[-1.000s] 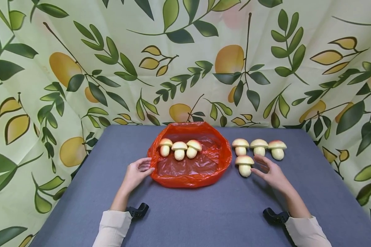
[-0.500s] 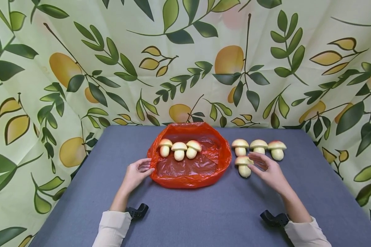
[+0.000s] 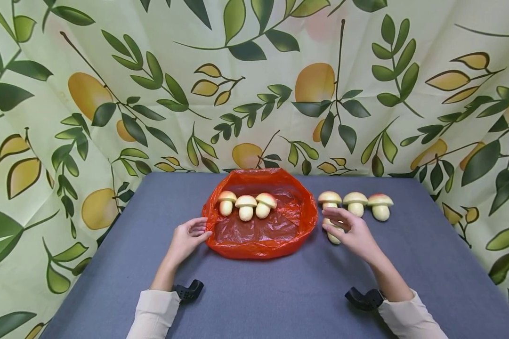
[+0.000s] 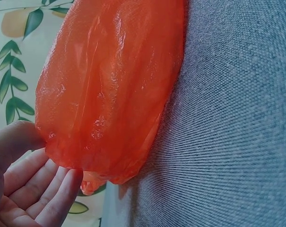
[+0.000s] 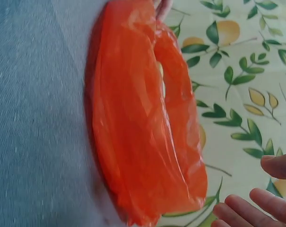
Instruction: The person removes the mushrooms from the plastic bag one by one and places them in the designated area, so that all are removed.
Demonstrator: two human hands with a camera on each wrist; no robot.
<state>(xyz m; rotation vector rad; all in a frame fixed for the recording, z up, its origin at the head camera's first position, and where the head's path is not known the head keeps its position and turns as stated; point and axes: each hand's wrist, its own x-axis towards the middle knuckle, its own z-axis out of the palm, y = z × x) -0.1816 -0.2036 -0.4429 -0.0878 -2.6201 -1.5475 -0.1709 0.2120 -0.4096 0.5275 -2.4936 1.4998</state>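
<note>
With my left hand (image 3: 189,236) I pinch the left rim of a red plastic bag (image 3: 254,249) standing open on the table. In the left wrist view, my thumb disappears behind the bag's edge while my fingers touch its outside. Three toy mushrooms (image 3: 246,208), pale with reddish tinted caps, lie inside the bag. My right hand (image 3: 355,235) is over a single mushroom (image 3: 334,238) to the right of the bag, partly hiding it. Thumb and fingers are spread apart in the right wrist view, with nothing between them.
A row of three more mushrooms (image 3: 356,203) lies behind my right hand. The grey table (image 3: 258,301) ends at a cloth backdrop (image 3: 254,94) printed with leaves and fruit. Black cameras (image 3: 363,300) sit on my wrists.
My right hand has moved left from beside the front mushroom to over it, covering much of its cap. My left hand and the bag have stayed in place.
</note>
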